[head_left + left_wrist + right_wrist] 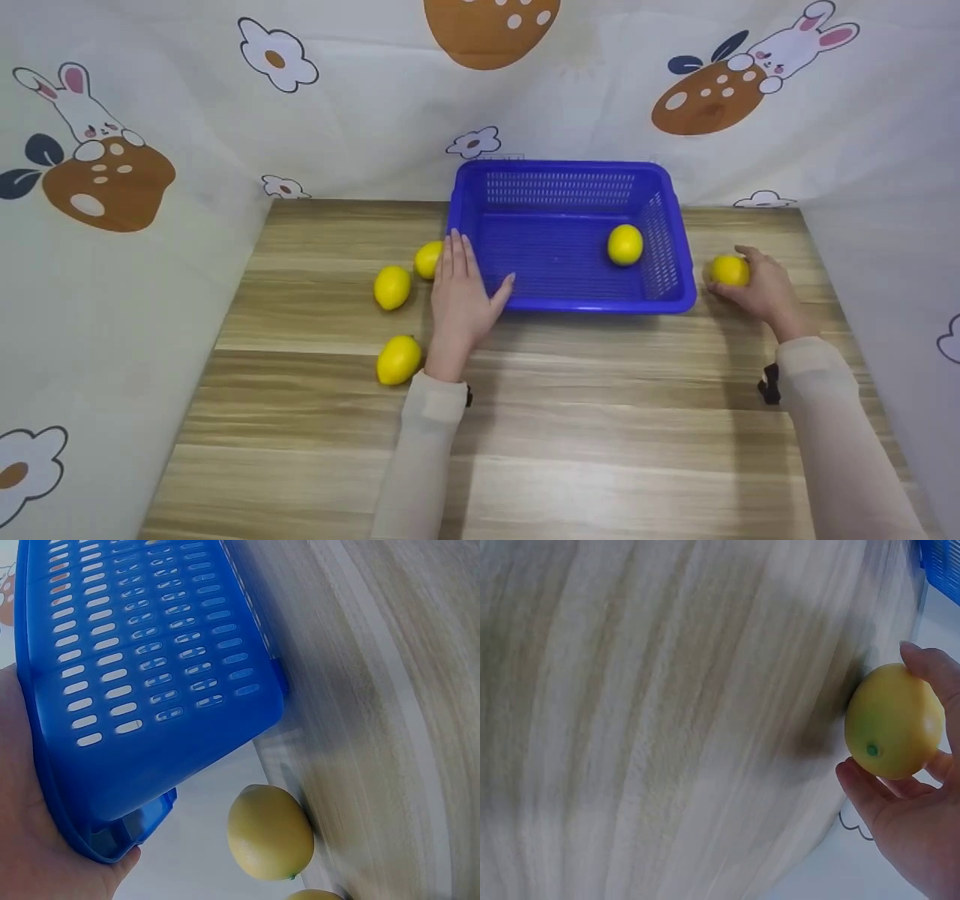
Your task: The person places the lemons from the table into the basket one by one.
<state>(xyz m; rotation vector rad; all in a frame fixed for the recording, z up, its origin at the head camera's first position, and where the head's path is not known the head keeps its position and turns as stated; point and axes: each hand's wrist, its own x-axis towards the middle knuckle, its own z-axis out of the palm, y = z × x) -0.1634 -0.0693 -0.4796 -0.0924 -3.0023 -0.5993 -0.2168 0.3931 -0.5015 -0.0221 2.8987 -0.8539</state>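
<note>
A blue plastic basket (555, 306) with slotted walls stands at the back of the table, one lemon (625, 245) lying inside near its right wall. My left hand (463, 289) rests on the basket's front left corner, fingers straight along the left rim and thumb over the front rim. In the left wrist view, the palm lies along the basket rim (45, 765). To the right of the basket, my right hand (765, 289) grips another lemon (730, 271) between thumb and fingers. The right wrist view shows that lemon (895, 721) by the fingertips, its green stem end visible.
Left of the basket are three more lemons: one (428, 259) partly behind the left hand, one (392, 287) beside it, and one (399, 360) nearer the left wrist. A patterned cloth (360, 112) hangs round the wooden table (600, 420) at the back and sides.
</note>
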